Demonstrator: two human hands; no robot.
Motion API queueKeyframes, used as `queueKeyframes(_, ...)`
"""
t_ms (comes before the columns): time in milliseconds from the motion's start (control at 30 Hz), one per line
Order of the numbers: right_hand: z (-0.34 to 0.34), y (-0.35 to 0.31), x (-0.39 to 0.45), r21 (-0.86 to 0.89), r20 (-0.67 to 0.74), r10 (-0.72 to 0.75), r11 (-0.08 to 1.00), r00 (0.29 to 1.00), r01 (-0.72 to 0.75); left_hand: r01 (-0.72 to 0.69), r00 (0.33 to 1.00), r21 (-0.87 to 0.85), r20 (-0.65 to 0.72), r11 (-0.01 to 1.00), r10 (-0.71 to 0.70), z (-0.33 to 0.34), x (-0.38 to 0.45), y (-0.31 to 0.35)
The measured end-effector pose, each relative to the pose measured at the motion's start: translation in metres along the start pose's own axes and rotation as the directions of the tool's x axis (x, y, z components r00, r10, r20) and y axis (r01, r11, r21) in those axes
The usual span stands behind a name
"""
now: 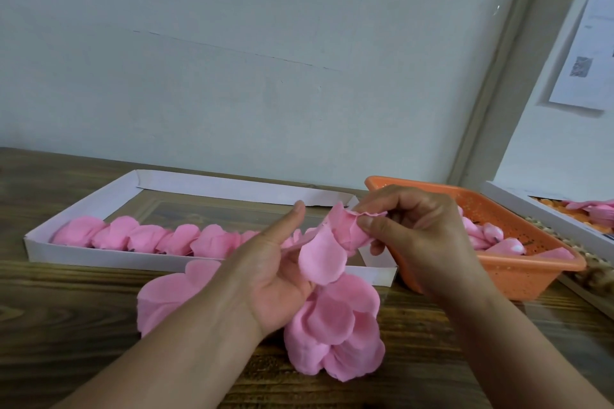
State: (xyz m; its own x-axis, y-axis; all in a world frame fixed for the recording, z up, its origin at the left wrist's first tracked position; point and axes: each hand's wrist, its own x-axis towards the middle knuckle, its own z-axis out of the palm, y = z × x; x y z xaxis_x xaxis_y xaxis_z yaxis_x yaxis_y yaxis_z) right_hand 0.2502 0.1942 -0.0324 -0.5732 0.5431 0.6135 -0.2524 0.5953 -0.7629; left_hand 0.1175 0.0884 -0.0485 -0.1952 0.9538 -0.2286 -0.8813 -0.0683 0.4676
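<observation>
A bunch of pink fabric petals (335, 325) hangs between my hands above the wooden table (66, 325). My left hand (275, 272) holds the bunch from below, palm up, thumb sticking out straight; its fingers are hidden behind the petals. My right hand (415, 229) pinches the rolled top of the petals (349, 226) between thumb and curled fingers. A white shallow box (86, 252) behind my hands holds a row of finished pink flower pieces (149, 237).
An orange plastic basket (518, 272) with more pink pieces stands at the right. A second white box (548, 219) with orange and pink pieces lies at the far right edge. A pale wall rises directly behind the table.
</observation>
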Motion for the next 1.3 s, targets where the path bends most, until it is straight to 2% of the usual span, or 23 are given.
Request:
queueKeyframes(67,0.002,-0.002,-0.001,-0.001,0.016,0.0,1.0,1.0,0.0,0.034,0.999,0.066,-0.023,0.997,-0.033,-0.002,0.001,-0.001)
queueKeyframes(200,0.002,-0.004,-0.001,0.007,0.02,-0.011,1.0,1.0,0.011,0.051,0.998,0.18,0.029,0.982,-0.057,-0.004,-0.001,0.001)
queueKeyframes(367,0.001,-0.004,0.0,0.01,0.002,-0.029,1.0,1.0,0.029,-0.125,0.992,0.463,0.084,0.877,0.097,-0.006,-0.002,0.003)
queueKeyframes(433,0.0,-0.004,0.0,0.012,0.004,-0.029,1.0,1.0,0.029,-0.14,0.99,0.446,0.079,0.884,0.117,-0.006,-0.002,0.003)
queueKeyframes(533,0.001,-0.003,0.0,0.011,0.007,-0.029,1.0,1.0,0.029,-0.082,0.997,0.37,0.018,0.926,0.081,-0.007,0.0,0.0)
queueKeyframes(633,0.001,-0.006,-0.001,0.013,0.02,-0.055,0.998,0.998,0.055,-0.018,1.0,0.319,0.017,0.948,0.013,-0.005,-0.001,-0.001)
queueKeyframes(767,0.001,-0.01,-0.003,0.018,0.024,-0.086,0.996,0.996,0.085,-0.017,1.0,0.318,0.028,0.948,0.009,-0.006,-0.001,-0.002)
queueKeyframes(867,0.002,-0.013,-0.004,0.001,0.016,-0.109,0.994,0.994,0.109,-0.096,0.995,0.418,0.065,0.903,0.076,-0.006,-0.004,-0.003)
queueKeyframes(1000,0.0,-0.014,-0.003,-0.025,-0.016,-0.12,0.993,0.993,0.119,-0.243,0.965,0.54,0.052,0.805,0.257,-0.005,-0.005,-0.001)
queueKeyframes(1167,-0.001,-0.014,-0.002,-0.03,-0.026,-0.134,0.991,0.991,0.133,-0.308,0.927,0.663,0.047,0.682,0.373,-0.008,-0.004,0.004)
queueKeyframes(1300,-0.003,-0.014,-0.001,-0.048,-0.073,-0.11,0.993,0.991,0.107,-0.319,0.913,0.654,0.018,0.686,0.408,-0.008,-0.003,0.007)
